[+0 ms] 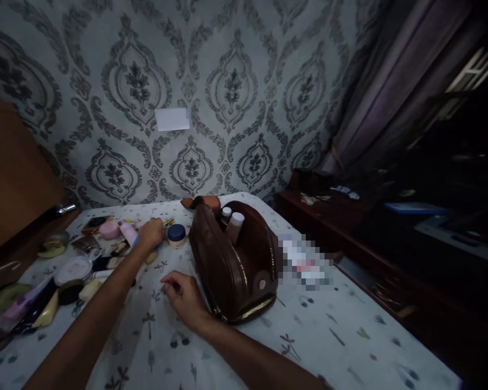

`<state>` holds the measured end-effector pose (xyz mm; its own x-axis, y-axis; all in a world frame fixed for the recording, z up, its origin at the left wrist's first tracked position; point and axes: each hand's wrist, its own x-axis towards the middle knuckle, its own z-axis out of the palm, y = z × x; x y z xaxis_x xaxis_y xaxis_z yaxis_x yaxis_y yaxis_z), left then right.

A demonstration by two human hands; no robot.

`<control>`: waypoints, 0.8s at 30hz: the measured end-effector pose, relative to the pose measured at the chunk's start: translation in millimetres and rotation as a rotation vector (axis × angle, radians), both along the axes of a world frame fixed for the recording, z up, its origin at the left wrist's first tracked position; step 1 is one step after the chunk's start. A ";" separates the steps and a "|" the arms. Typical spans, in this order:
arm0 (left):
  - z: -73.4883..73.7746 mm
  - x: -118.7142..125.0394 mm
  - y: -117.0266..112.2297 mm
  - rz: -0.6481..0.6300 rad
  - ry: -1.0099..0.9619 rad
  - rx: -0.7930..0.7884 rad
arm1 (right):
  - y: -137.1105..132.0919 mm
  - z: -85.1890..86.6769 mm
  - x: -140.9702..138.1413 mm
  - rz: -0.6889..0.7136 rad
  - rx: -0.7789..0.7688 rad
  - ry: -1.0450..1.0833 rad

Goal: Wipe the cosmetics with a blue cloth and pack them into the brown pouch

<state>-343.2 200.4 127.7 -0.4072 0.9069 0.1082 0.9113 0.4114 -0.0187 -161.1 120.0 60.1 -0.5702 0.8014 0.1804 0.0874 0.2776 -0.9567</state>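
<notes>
Seeing the brown bag (211,265) standing open on the patterned cloth (321,338), judging it soft-sided, fairly light, best taken by the rim; curving the right hand (184,298) loosely beside it, fingers unclosed; curling the left hand (151,233) among cosmetics (128,233), not telling whether gripping

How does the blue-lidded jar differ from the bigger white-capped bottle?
The blue-lidded jar is squat and wide, while the bigger white-capped bottle looks slimmer, though its lower part is hidden. The jar's lid is dark blue; the bottle's cap is white. The jar stands on the patterned cloth, whereas the bottle is inside the open brown bag. Both have their tops on.
</notes>
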 end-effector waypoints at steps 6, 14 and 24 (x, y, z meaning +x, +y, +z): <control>19.7 4.6 -35.3 -0.015 0.047 0.030 | -1.8 3.0 1.2 -0.005 -0.013 -0.030; 18.0 30.3 -99.1 -0.058 0.151 0.081 | -1.4 4.1 0.9 -0.016 0.012 -0.024; -23.2 40.7 -124.7 -0.244 0.139 0.116 | 2.5 -4.4 -1.5 -0.051 0.135 -0.028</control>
